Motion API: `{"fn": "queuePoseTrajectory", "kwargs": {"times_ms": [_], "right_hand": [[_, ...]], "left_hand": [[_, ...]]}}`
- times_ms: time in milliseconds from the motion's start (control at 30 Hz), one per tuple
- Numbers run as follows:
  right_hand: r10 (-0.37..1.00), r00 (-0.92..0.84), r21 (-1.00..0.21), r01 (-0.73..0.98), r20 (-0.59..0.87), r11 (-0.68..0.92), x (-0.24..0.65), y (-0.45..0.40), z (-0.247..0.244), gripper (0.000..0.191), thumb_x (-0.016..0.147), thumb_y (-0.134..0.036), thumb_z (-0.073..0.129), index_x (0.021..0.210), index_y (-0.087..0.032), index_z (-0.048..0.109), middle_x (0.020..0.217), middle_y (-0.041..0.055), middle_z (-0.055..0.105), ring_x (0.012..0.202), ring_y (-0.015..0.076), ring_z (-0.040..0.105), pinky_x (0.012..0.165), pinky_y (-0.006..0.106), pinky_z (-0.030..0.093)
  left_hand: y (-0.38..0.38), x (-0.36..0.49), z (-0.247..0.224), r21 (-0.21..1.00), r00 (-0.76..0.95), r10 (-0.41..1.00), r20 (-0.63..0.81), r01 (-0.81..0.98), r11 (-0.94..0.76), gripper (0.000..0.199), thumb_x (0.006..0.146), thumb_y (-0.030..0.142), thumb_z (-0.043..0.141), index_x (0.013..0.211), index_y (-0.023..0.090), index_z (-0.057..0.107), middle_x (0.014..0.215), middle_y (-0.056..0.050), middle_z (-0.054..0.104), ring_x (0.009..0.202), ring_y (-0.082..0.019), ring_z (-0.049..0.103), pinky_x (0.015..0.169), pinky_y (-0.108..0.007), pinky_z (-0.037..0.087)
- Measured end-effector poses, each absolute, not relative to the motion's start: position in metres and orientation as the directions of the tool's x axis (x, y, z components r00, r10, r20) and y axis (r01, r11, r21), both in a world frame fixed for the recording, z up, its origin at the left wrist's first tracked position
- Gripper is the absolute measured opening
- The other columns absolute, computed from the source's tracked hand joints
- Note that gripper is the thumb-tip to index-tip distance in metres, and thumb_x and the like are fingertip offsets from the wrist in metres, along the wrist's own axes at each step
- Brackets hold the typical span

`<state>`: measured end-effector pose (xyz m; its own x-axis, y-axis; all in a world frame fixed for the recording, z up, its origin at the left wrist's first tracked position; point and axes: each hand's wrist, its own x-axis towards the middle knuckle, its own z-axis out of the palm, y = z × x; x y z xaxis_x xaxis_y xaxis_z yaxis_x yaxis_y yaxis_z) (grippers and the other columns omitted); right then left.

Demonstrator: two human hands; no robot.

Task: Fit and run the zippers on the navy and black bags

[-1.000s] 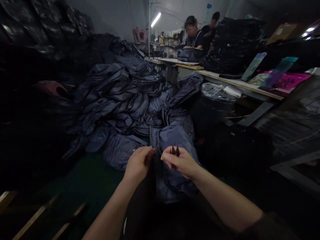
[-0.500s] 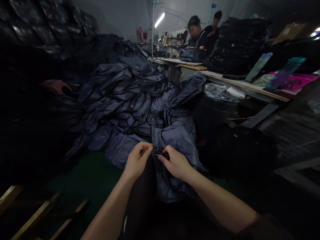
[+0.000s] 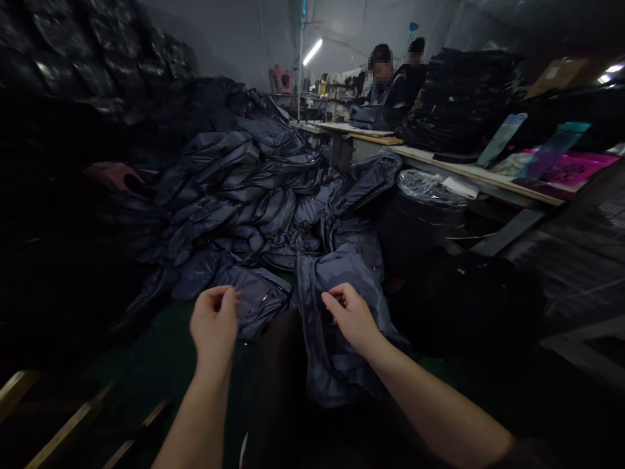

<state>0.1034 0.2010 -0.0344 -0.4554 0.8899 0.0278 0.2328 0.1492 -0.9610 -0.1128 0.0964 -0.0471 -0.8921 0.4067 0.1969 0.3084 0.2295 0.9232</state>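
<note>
My left hand (image 3: 215, 319) is raised at centre left with thumb and fingertips pinched together; anything between them is too small to make out. Over the dark blue-grey fabric piece (image 3: 349, 273) in front of me, my right hand (image 3: 350, 316) has its fingers curled and closed, and what they hold is hidden. That fabric piece lies across my lap area and hangs downward. Behind my hands spreads a large heap of similar dark bags or fabric (image 3: 234, 176).
A work table (image 3: 483, 170) runs along the right, bearing a black stack (image 3: 463, 101) and a pink basket (image 3: 576, 166). Two people are behind it. A plastic-lined bin (image 3: 420, 215) stands below. Wooden bars (image 3: 68, 430) lie lower left; a pink stool (image 3: 114, 176) is left.
My left hand has moved left, away from my right hand. The right hand has shifted slightly right, and the thin light object seen at its fingertips no longer shows.
</note>
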Motion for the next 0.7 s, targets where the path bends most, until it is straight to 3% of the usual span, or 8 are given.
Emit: {"fn": "queuePoseTrajectory", "kwargs": {"times_ms": [67,100,167,233,300,367,500,700], "right_hand": [[0.89,-0.449,-0.992,0.119,-0.083,-0.033,0.105,0.195,-0.029,0.027,0.082,-0.044,0.054,0.09,-0.019,0.052,0.076,0.0002,0.057,0.059,0.0111,0.05,0.049,0.022,0.038],[0.876,-0.466,-0.992,0.069,-0.128,-0.109,0.104,0.191,-0.026,0.028,0.081,-0.044,0.054,0.093,-0.019,0.051,0.077,0.0,0.057,0.056,0.0097,0.049,0.046,0.02,0.036],[0.839,-0.515,-0.978,-0.004,-0.175,-0.207,0.101,0.18,-0.023,0.029,0.081,-0.043,0.055,0.097,-0.019,0.05,0.077,-0.0006,0.056,0.052,0.0078,0.047,0.042,0.018,0.033],[0.804,-0.561,-0.969,-0.01,-0.197,-0.245,0.098,0.169,-0.025,0.03,0.081,-0.042,0.055,0.099,-0.019,0.049,0.076,-0.0013,0.055,0.049,0.007,0.047,0.039,0.017,0.031],[0.796,-0.57,-0.974,0.035,-0.205,-0.225,0.096,0.162,-0.032,0.03,0.081,-0.042,0.054,0.1,-0.02,0.048,0.076,-0.0018,0.054,0.046,0.0066,0.047,0.036,0.017,0.03],[0.81,-0.554,-0.981,0.093,-0.192,-0.169,0.098,0.159,-0.042,0.029,0.082,-0.041,0.053,0.101,-0.02,0.047,0.077,-0.0016,0.054,0.045,0.0065,0.048,0.036,0.017,0.031],[0.857,-0.502,-0.984,0.174,-0.113,-0.028,0.105,0.157,-0.058,0.025,0.084,-0.039,0.052,0.098,-0.02,0.048,0.081,0.0001,0.056,0.05,0.0084,0.051,0.042,0.02,0.038],[0.881,-0.471,-0.944,0.268,0.045,0.191,0.104,0.155,-0.058,0.019,0.084,-0.032,0.053,0.098,-0.019,0.051,0.086,0.0038,0.06,0.074,0.0165,0.058,0.064,0.027,0.046]], "left_hand": [[0.087,-0.126,-0.056,0.793,-0.926,0.296,0.236,0.359,0.491,0.052,0.072,0.038,0.061,0.118,0.019,0.05,0.112,-0.015,0.057,0.11,-0.035,0.049,0.09,-0.055,0.036],[0.085,-0.126,-0.059,0.743,-0.918,0.306,0.252,0.386,0.546,0.061,0.069,0.037,0.063,0.124,0.019,0.046,0.121,-0.017,0.051,0.117,-0.038,0.042,0.094,-0.058,0.031],[0.087,-0.112,-0.062,0.779,-0.869,0.454,0.196,0.419,0.466,0.063,0.068,0.036,0.064,0.125,0.017,0.046,0.122,-0.018,0.051,0.117,-0.035,0.042,0.096,-0.054,0.031],[0.097,-0.087,-0.06,0.934,-0.726,0.687,0.006,0.25,0.256,0.047,0.071,0.037,0.063,0.113,0.018,0.055,0.105,-0.012,0.061,0.1,-0.026,0.055,0.09,-0.042,0.04],[0.11,-0.061,-0.056,0.974,-0.544,0.809,-0.223,-0.1,0.202,0.034,0.068,0.037,0.066,0.096,0.018,0.061,0.084,-0.005,0.063,0.078,-0.018,0.059,0.075,-0.032,0.046],[0.12,-0.045,-0.053,0.928,-0.432,0.836,-0.338,-0.299,0.22,0.024,0.065,0.034,0.069,0.08,0.017,0.062,0.067,0.0,0.058,0.063,-0.013,0.055,0.061,-0.024,0.045],[0.127,-0.039,-0.053,0.894,-0.356,0.857,-0.371,-0.388,0.226,0.018,0.062,0.028,0.07,0.065,0.015,0.058,0.058,0.004,0.051,0.054,-0.008,0.049,0.053,-0.02,0.042],[0.126,-0.04,-0.062,0.835,-0.288,0.87,-0.401,-0.506,0.218,0.018,0.062,0.026,0.071,0.071,0.015,0.06,0.06,0.004,0.052,0.057,-0.008,0.051,0.059,-0.023,0.048]]}}
